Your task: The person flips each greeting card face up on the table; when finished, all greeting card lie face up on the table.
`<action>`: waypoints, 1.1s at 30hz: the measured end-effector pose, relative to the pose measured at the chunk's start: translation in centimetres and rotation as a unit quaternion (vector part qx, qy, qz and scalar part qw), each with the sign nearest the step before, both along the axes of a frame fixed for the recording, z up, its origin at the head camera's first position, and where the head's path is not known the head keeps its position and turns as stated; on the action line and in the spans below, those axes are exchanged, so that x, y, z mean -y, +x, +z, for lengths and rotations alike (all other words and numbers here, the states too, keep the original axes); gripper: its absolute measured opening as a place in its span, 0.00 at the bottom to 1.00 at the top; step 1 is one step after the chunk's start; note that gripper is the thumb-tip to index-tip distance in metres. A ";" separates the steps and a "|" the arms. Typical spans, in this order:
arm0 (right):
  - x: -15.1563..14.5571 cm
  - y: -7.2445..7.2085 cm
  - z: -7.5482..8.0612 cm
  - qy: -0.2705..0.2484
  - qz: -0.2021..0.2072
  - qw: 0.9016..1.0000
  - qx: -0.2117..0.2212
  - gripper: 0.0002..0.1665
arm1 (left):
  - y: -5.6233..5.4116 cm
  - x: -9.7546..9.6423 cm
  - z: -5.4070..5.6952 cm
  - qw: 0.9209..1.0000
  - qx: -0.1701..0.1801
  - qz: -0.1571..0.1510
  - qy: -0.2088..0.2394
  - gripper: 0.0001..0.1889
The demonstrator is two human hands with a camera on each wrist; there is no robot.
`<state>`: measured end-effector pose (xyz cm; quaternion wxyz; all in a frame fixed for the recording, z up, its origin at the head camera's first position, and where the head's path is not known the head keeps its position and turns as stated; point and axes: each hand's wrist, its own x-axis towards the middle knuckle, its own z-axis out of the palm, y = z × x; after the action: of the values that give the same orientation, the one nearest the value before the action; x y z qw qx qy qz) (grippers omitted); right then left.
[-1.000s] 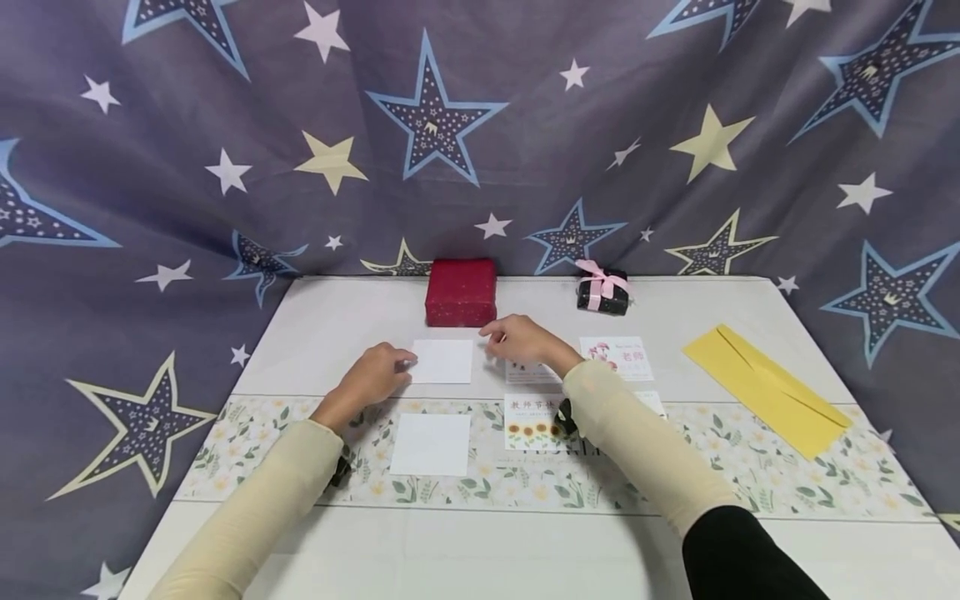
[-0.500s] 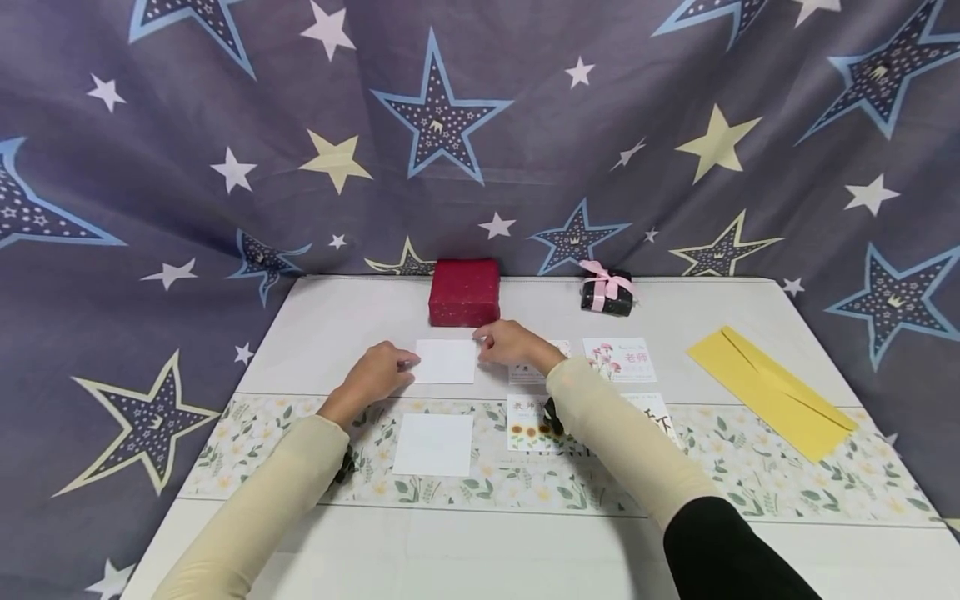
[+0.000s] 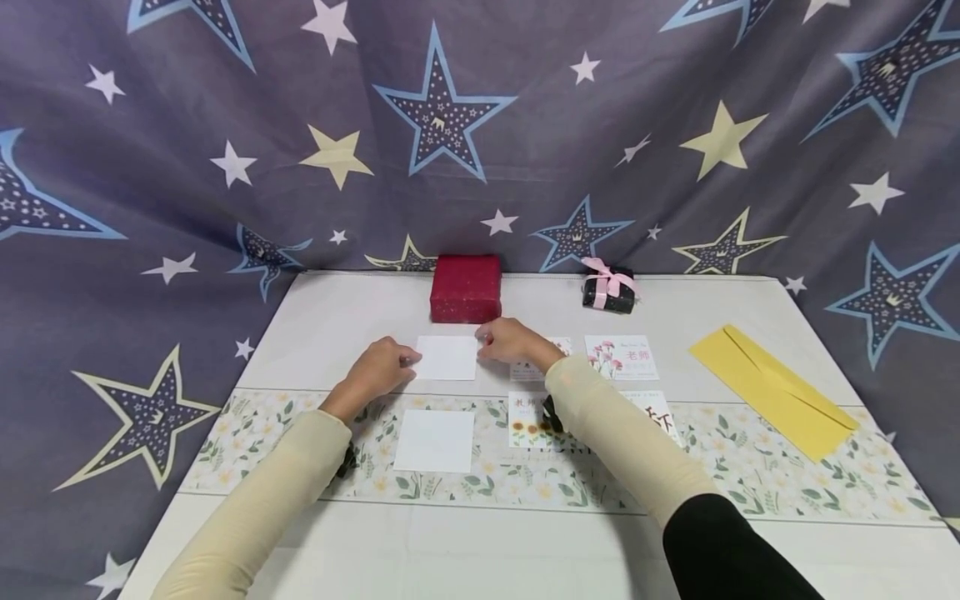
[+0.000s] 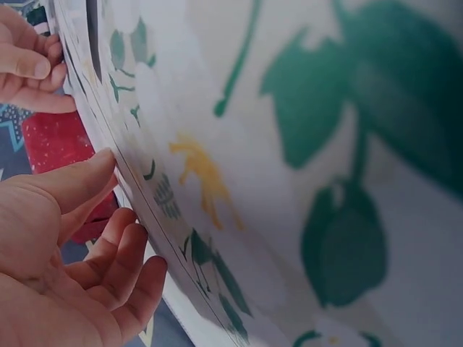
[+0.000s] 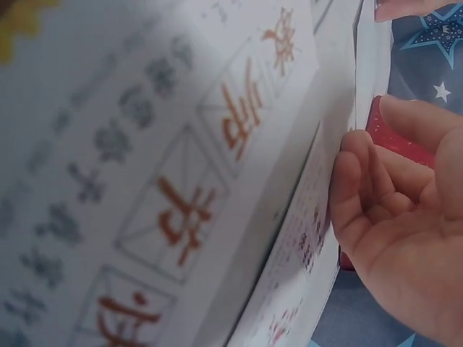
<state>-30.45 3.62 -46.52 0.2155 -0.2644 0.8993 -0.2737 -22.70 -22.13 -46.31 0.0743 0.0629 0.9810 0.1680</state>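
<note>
Left grip: bare hand, partly open, fingers loosely bent and closed round nothing, tips at the left edge of the far blank card.
Near blank card: thin, smooth, squarish, flat on the floral band of the counter.
Far blank card: white, flat, between both grips, just in front of the red box.
Red box: speckled block, its inside hidden.
Right grip: partly open, fingers curled softly, thumb apart, by the card's right edge; contact is hard to tell.
Sunflower card: glossy print, partly behind the right sleeve, which also blocks the brown-lettered card.
Black parcel: small, pink ribbon bowed on top, contents unseen.
Pink-flower card: flat, uncovered.
Yellow envelope: long paper rectangle, slanted; contents unseen.
</note>
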 end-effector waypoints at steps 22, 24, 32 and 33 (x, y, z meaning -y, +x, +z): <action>1.2 0.8 0.3 -0.097 -0.069 0.991 -0.057 0.15 | -0.2 0.3 -0.4 1.000 0.009 0.006 0.000 0.23; 1.2 0.9 0.2 -0.099 -0.060 0.991 -0.064 0.17 | -0.1 0.3 -0.4 1.000 0.007 0.007 0.002 0.20; 0.5 1.2 0.7 -0.098 -0.014 0.991 -0.088 0.19 | -0.2 0.3 -0.5 1.000 -0.012 0.013 0.010 0.08; 0.4 1.2 0.8 -0.098 -0.008 0.991 -0.089 0.19 | -0.2 0.3 -0.5 1.000 -0.016 0.011 0.010 0.07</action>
<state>-29.28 3.24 -45.72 0.1056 -0.3001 0.8859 -0.3376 -22.91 -22.44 -46.80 0.0561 0.0551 0.9809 0.1778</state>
